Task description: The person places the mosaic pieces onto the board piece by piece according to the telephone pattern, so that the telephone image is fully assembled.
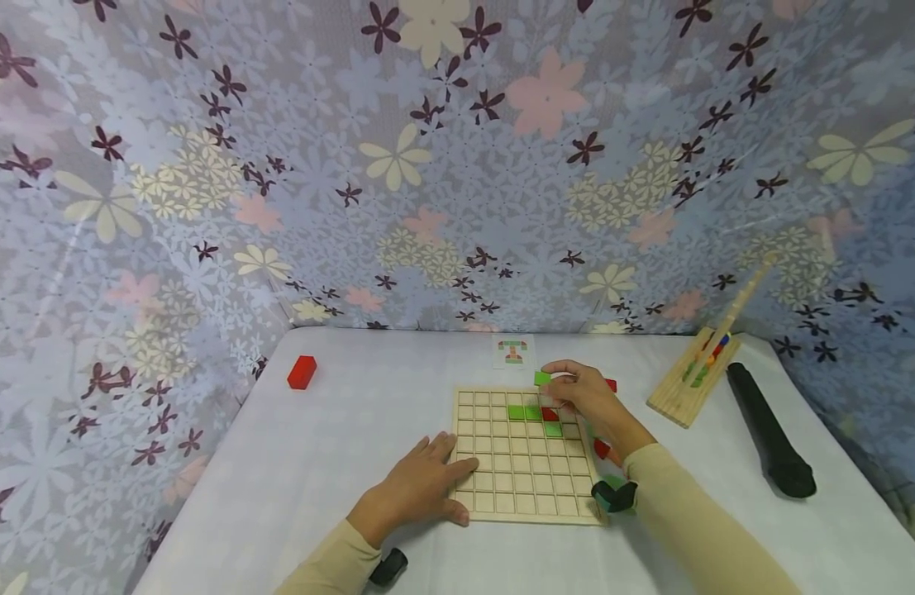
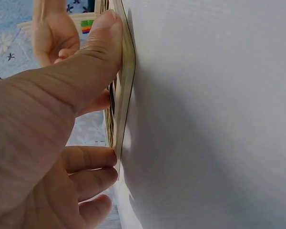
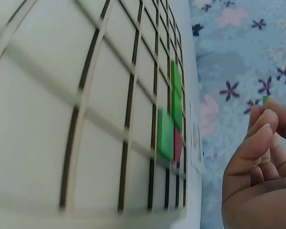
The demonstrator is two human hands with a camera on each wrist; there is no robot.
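Note:
A wooden grid board (image 1: 502,481) lies on the white table. My left hand (image 1: 420,483) rests at its near left corner, thumb along the front edge and other fingers by the left side, as the left wrist view (image 2: 52,119) of that hand also shows. Above the board's far edge, my right hand (image 1: 587,401) pinches a small green tile (image 1: 542,378) between thumb and fingertips. In the grid's upper rows sit two green tiles in a row, a red piece (image 1: 550,414) beside them, and a lighter green tile (image 1: 552,430) just below the red one.
A card with a coloured pattern (image 1: 513,353) lies behind the board. Loose red pieces (image 1: 602,449) and green ones are partly hidden under my right arm. A red block (image 1: 302,373) is far left. To the right are a wooden stand (image 1: 680,397) with coloured beads and a long black object (image 1: 769,434).

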